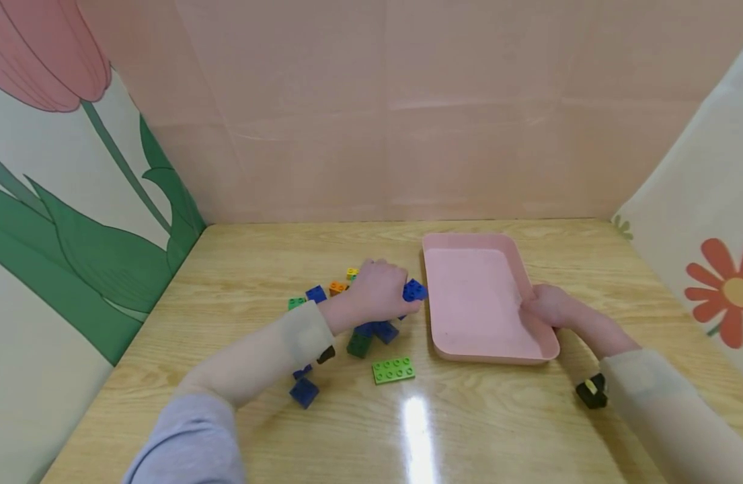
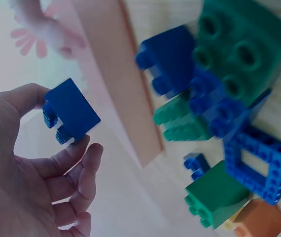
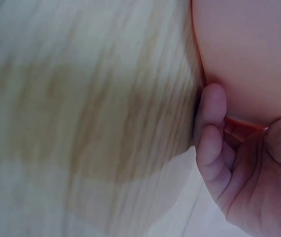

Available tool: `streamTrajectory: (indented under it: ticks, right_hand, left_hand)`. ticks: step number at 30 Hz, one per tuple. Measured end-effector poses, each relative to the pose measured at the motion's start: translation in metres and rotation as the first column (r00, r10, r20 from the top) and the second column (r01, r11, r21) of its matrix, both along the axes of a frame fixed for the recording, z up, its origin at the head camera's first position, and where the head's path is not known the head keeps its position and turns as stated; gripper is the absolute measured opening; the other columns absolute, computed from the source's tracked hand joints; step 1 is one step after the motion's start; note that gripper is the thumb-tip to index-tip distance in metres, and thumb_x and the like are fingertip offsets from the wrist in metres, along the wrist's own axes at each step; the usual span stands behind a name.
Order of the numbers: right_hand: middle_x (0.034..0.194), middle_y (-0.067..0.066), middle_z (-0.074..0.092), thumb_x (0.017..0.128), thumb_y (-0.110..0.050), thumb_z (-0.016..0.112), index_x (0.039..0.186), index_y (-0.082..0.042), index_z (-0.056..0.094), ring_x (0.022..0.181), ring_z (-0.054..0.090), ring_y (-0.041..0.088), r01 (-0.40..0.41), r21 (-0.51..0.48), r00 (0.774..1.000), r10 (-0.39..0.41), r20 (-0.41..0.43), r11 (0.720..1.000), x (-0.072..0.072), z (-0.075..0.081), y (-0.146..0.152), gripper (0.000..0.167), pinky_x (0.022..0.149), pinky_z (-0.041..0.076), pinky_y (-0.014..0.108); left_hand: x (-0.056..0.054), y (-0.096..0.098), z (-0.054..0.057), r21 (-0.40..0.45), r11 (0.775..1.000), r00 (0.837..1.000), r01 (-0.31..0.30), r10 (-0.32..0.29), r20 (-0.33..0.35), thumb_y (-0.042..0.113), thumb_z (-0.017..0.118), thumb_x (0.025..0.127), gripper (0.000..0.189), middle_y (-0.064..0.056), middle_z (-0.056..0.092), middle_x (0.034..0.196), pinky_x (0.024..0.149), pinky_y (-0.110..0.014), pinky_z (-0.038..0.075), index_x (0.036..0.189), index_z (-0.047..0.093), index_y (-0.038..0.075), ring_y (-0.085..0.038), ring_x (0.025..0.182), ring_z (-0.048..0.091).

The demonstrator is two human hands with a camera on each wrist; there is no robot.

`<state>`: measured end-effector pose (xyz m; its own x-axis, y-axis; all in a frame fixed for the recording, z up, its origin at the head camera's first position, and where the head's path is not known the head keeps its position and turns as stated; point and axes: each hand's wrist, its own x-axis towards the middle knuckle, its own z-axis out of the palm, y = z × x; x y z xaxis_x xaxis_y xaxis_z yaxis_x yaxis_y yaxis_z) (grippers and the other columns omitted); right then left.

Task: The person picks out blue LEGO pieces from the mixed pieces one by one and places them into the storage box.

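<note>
Between the thumb and forefinger of my left hand [image 1: 377, 290] is a blue building brick [image 2: 75, 109], pinched near the left edge of a pink tray [image 1: 471, 296]. Its other fingers curl loosely below the brick in the left wrist view. My right hand [image 1: 548, 306] grips the tray's right side, thumb over the rim and fingertips against the outer wall. Under and around the left hand lie loose bricks, among them a green brick [image 2: 222, 192], a blue square frame piece [image 2: 279, 173] and an orange brick [image 2: 261, 219].
A flat light-green brick [image 1: 393, 370] lies in front of the tray, with a dark blue brick [image 1: 304, 392] farther left. Beside the right wrist is a small black object [image 1: 592, 391]. A pink backdrop [image 1: 383, 121] rises behind the wooden table [image 1: 486, 423].
</note>
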<state>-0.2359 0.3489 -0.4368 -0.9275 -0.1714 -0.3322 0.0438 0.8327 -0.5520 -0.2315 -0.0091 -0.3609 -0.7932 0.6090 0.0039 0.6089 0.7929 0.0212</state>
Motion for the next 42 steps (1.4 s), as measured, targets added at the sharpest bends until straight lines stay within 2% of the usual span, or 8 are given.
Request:
streamTrajectory:
  ticks: [7, 13, 18, 21, 25, 32, 38, 42]
  right_hand:
    - [0.076, 0.012, 0.057, 0.093, -0.016, 0.047, 0.104, 0.014, 0.05, 0.062, 0.059, 0.019, 0.012, 0.002, 1.0, -0.012, -0.001, 1.0, 0.0, 0.0, 0.0, 0.032, 0.054, 0.05, 0.035]
    - [0.076, 0.013, 0.057, 0.092, -0.016, 0.047, 0.103, 0.014, 0.05, 0.062, 0.059, 0.019, 0.01, 0.008, 1.0, -0.01, -0.012, 1.0, 0.0, -0.001, 0.001, 0.032, 0.053, 0.05, 0.034]
    - [0.078, 0.014, 0.057, 0.092, -0.016, 0.047, 0.103, 0.014, 0.05, 0.063, 0.059, 0.02, 0.012, 0.013, 1.0, -0.012, -0.008, 1.0, 0.0, 0.0, 0.0, 0.032, 0.055, 0.05, 0.034]
    - [0.078, 0.014, 0.057, 0.092, -0.015, 0.048, 0.103, 0.015, 0.05, 0.065, 0.059, 0.02, 0.01, 0.012, 1.0, -0.01, -0.012, 1.0, 0.0, 0.0, -0.001, 0.032, 0.056, 0.05, 0.034]
    - [0.078, 0.014, 0.057, 0.092, -0.015, 0.048, 0.101, 0.014, 0.051, 0.065, 0.058, 0.02, 0.013, 0.007, 0.999, -0.013, -0.031, 1.0, 0.0, -0.005, -0.002, 0.03, 0.056, 0.049, 0.034]
    - [0.077, 0.014, 0.057, 0.092, -0.016, 0.049, 0.099, 0.012, 0.052, 0.063, 0.057, 0.02, 0.009, 0.015, 0.999, -0.008, -0.052, 1.0, 0.001, -0.005, -0.004, 0.029, 0.053, 0.049, 0.034]
    - [0.078, 0.014, 0.056, 0.092, -0.016, 0.048, 0.098, 0.011, 0.052, 0.065, 0.056, 0.021, 0.003, 0.036, 0.998, -0.001, -0.057, 0.999, 0.003, -0.001, -0.005, 0.028, 0.055, 0.048, 0.033]
    - [0.075, 0.011, 0.055, 0.092, -0.016, 0.047, 0.095, 0.008, 0.053, 0.061, 0.056, 0.02, 0.006, 0.033, 0.998, -0.004, -0.062, 0.999, 0.003, -0.001, -0.003, 0.025, 0.052, 0.047, 0.033]
  left_hand:
    - [-0.011, 0.004, 0.011, 0.139, 0.99, 1.0, 0.002, -0.003, 0.009, 0.048, 0.067, 0.087, 0.037, 0.007, 0.047, 0.059, 0.044, -0.022, 0.029, 0.076, 0.056, 0.015, -0.007, 0.048, 0.041]
    - [-0.021, 0.013, 0.017, 0.168, 0.985, 0.997, 0.02, -0.033, 0.072, 0.044, 0.061, 0.094, 0.032, 0.004, 0.053, 0.071, 0.048, -0.021, 0.032, 0.093, 0.059, 0.012, -0.009, 0.057, 0.047]
    - [-0.038, 0.026, 0.017, 0.105, 0.992, 0.997, 0.071, -0.074, 0.025, 0.041, 0.056, 0.098, 0.037, 0.0, 0.06, 0.088, 0.059, -0.023, 0.041, 0.111, 0.061, 0.008, -0.012, 0.073, 0.054]
    - [-0.048, 0.039, 0.018, 0.012, 0.994, 0.994, 0.107, -0.106, -0.032, 0.041, 0.052, 0.099, 0.043, -0.003, 0.062, 0.106, 0.075, -0.027, 0.048, 0.123, 0.058, 0.006, -0.015, 0.092, 0.058]
    - [-0.057, 0.057, 0.019, -0.12, 0.982, 0.982, 0.143, -0.156, -0.104, 0.042, 0.047, 0.101, 0.045, -0.004, 0.06, 0.12, 0.092, -0.031, 0.045, 0.129, 0.055, 0.007, -0.017, 0.108, 0.056]
    - [-0.067, 0.084, 0.015, -0.175, 0.969, 0.974, 0.174, -0.196, -0.113, 0.038, 0.043, 0.1, 0.047, -0.004, 0.055, 0.128, 0.093, -0.029, 0.044, 0.137, 0.05, 0.009, -0.016, 0.113, 0.05]
    - [-0.073, 0.101, 0.001, -0.186, 0.96, 0.968, 0.208, -0.229, -0.098, 0.04, 0.045, 0.102, 0.049, -0.003, 0.054, 0.131, 0.098, -0.027, 0.04, 0.141, 0.047, 0.01, -0.015, 0.116, 0.05]
    - [-0.078, 0.112, -0.009, -0.193, 0.963, 0.973, 0.186, -0.208, -0.102, 0.041, 0.05, 0.1, 0.045, 0.001, 0.056, 0.127, 0.095, -0.026, 0.042, 0.136, 0.05, 0.014, -0.013, 0.114, 0.051]
